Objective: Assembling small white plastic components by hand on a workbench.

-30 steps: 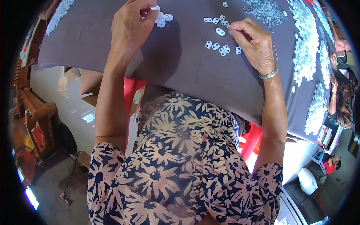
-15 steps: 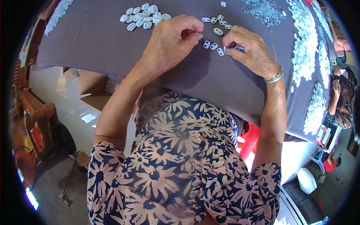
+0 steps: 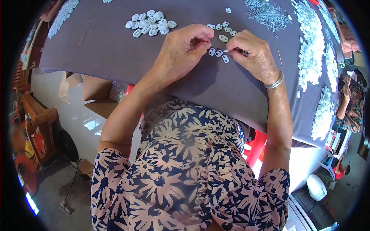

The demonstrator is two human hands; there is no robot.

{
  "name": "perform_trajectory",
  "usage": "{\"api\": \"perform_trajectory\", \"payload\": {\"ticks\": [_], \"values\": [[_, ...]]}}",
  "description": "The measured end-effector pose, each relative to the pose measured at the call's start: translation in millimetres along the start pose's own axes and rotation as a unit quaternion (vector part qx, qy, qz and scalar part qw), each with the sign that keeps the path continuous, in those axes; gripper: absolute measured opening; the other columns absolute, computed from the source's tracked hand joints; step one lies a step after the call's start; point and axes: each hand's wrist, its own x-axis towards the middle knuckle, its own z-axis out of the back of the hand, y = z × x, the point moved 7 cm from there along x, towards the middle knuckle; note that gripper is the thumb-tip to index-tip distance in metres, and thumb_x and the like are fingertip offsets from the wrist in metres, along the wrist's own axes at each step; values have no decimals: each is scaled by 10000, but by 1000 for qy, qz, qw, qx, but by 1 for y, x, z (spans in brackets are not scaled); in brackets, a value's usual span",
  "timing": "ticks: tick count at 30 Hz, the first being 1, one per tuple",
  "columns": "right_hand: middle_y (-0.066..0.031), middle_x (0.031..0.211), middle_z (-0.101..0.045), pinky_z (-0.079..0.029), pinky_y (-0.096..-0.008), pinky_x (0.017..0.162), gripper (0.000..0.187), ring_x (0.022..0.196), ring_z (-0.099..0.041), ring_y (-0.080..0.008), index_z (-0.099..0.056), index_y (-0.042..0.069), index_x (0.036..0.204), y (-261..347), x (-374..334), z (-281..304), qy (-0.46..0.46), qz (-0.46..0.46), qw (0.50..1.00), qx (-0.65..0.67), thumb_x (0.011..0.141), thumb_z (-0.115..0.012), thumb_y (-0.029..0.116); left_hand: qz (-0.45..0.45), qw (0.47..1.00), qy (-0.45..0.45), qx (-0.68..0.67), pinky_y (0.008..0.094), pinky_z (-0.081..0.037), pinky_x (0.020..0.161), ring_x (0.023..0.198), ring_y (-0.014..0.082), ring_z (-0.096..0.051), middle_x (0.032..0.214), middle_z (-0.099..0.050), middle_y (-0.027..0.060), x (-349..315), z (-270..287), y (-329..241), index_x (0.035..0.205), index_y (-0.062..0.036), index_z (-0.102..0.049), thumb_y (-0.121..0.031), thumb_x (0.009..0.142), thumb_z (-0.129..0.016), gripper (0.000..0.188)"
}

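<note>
On the left of the far grey cloth (image 3: 96,46) lies a cluster of white, oval, two-holed pieces (image 3: 153,31). Near its right side, the left hand (image 3: 178,50) curls, thumb and forefinger close; whether they grip anything cannot be told. Smaller white two-holed pieces (image 3: 226,58) lie between the hands. The right hand (image 3: 254,54) pinches a small white piece (image 3: 226,51) at its fingertips. Picking up seems the step in hand; the next move likely calls for precise alignment.

Brown wooden furniture (image 3: 43,114), white sack (image 3: 317,188)
</note>
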Motion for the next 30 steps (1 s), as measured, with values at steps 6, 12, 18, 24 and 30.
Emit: {"api": "perform_trajectory", "payload": {"ticks": [6, 12, 18, 24, 30], "values": [[-27, 772, -607, -475, -291, 618, 185, 700, -568, -194, -620, 41, 803, 16, 5, 5, -2, 35, 999, -42, 665, -667, -74, 29, 999, 32, 12, 207, -487, 756, 863, 69, -605, 927, -656, 32, -2, -2, 3, 1092, -15, -599, 4, 883, -582, 211], [-59, 818, -605, -481, -280, 587, 251, 702, -583, -187, -664, 36, 805, 50, 5, 7, -89, 112, 989, -24, 610, -698, -119, 118, 975, 74, -173, 213, -466, 669, 727, 75, -559, 877, -636, 27, -2, -10, 0, 1124, -41, -578, -92, 893, -597, 237], [-54, 819, -608, -477, -264, 576, 242, 686, -584, -180, -662, 25, 811, 44, 3, 9, -117, 90, 989, 3, 622, -697, -123, 154, 950, 42, -268, 223, -456, 643, 692, 81, -540, 872, -635, 39, -3, -9, 3, 1159, -47, -559, -106, 882, -620, 290], [-46, 812, -612, -477, -220, 600, 182, 682, -586, -97, -638, 13, 875, 31, 6, 4, -105, -34, 989, 96, 729, -668, -91, 74, 968, 5, -239, 232, -479, 662, 759, 86, -584, 907, -652, 49, -1, -3, 4, 1165, -54, -558, -37, 863, -630, 311], [14, 788, -610, -454, -192, 605, 70, 687, -555, -48, -627, -2, 894, 6, -4, -14, -49, -150, 958, 237, 829, -625, -27, -3, 993, -32, -118, 212, -503, 704, 808, 74, -593, 903, -637, 56, -4, -1, -15, 1120, -17, -552, 36, 851, -587, 277]]}}
